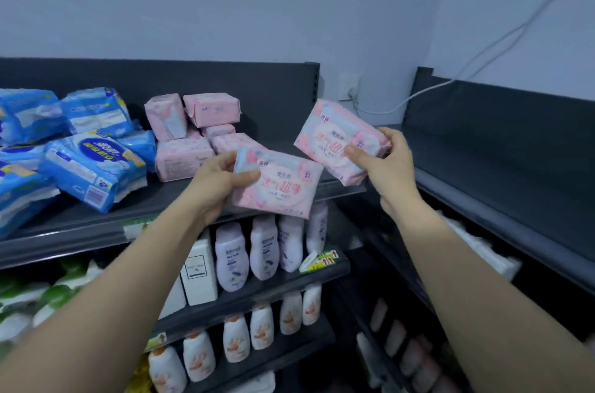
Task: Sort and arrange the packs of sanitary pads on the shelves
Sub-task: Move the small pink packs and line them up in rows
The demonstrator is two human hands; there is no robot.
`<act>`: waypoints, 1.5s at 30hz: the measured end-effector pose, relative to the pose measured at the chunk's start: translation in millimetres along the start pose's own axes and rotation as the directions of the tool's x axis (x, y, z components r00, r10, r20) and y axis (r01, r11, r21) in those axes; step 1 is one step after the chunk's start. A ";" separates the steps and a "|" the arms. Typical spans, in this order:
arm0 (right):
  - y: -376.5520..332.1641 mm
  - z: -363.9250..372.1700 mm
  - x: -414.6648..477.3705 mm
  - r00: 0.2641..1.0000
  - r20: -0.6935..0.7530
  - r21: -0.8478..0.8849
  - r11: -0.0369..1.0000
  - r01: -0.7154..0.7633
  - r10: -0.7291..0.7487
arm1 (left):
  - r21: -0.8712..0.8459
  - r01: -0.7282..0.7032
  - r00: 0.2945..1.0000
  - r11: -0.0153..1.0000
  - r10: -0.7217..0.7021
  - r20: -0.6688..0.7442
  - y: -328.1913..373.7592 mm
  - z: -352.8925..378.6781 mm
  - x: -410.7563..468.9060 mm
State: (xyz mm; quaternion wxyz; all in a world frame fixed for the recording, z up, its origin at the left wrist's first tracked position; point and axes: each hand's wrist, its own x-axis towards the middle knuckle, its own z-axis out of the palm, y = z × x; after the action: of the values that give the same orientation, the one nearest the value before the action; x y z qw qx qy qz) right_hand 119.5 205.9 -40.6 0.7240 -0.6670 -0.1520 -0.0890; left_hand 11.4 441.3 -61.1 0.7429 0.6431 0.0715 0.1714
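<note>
OK, two pink packs in play, one per hand. My left hand [222,180] at frame centre grips the lower pink pack [280,186] by its left end, thumb across the front, fingers curled behind. My right hand [383,164], centre-right, pinches the upper pink pack [338,138] at its right end, tilted, print side toward me. Both packs are up in the air in front of the top shelf [64,243], not touching each other, close tho.

Step in hand, by my read: the sorting bit. Same brand, same colour, so they belong w/ the pink pile [193,135] sitting mid-shelf, left of centre. That pile's a jumble, some packs flat, some on end. Blue packs [90,167] are heaped at far left of the frame, touching the pink lot at the edge.

Next move prob needs: carry both left to the pink group, or start a neat row on the bare shelf stretch right of the pile. Turn them the same way up, faces out, edges flush. Soft wrappers, so easy grip, no squeezing. Set one down first, then square the second against it.

Lotion bottles [231,257] on the shelf below; not my job rn.
</note>
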 end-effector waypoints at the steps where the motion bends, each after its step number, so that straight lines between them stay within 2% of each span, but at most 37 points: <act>1: -4.5 -12.8 -7.6 1.000 -0.018 -0.005 1.000 0.004 -0.005 | -0.013 0.019 0.998 1.000 -0.018 0.067 -2.4 10.1 -4.5; 5: -18.6 -67.4 -34.8 0.996 -0.092 -0.051 0.999 -0.006 0.001 | -0.015 0.148 0.943 0.989 -0.136 0.305 -18.1 57.4 -23.1; 9: -33.5 -129.0 -64.8 0.981 -0.188 -0.072 0.995 -0.069 0.055 | -0.006 0.194 0.873 0.981 -0.170 0.458 -30.6 115.6 -39.1; 14: -61.6 -227.8 -117.1 0.939 -0.341 -0.154 0.984 -0.092 0.034 | 0.017 0.241 0.738 0.970 -0.194 0.646 -40.1 211.2 -69.4; 20: -110.3 -360.1 -200.7 0.845 -0.532 -0.278 0.954 -0.115 -0.053 | 0.034 0.289 0.570 0.957 -0.200 0.797 -54.2 347.1 -149.1; 24: -146.8 -444.2 -269.7 0.772 -0.630 -0.288 0.948 -0.138 -0.079 | 0.022 0.343 0.464 0.939 -0.190 0.865 -61.3 432.6 -220.5; 32: -213.0 -586.2 -404.0 0.597 -0.782 -0.354 0.915 -0.191 -0.179 | 0.058 0.344 0.238 0.937 -0.147 0.960 -54.8 579.1 -359.5; 35: -230.3 -631.0 -449.7 0.525 -0.822 -0.385 0.894 -0.229 -0.220 | 0.093 0.341 0.143 0.935 -0.149 0.978 -55.9 626.1 -406.1; 45: -268.6 -750.0 -563.2 0.310 -0.896 -0.404 0.872 -0.277 -0.318 | 0.161 0.323 -0.097 0.933 -0.137 0.986 -54.8 761.9 -529.7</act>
State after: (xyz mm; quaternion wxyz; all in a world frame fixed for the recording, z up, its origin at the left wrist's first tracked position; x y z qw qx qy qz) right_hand -421.8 -605.7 -27.3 0.4759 -0.6415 0.3221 -0.5082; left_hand -224.0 -457.9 -51.4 0.6194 0.4934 -0.3880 -0.4716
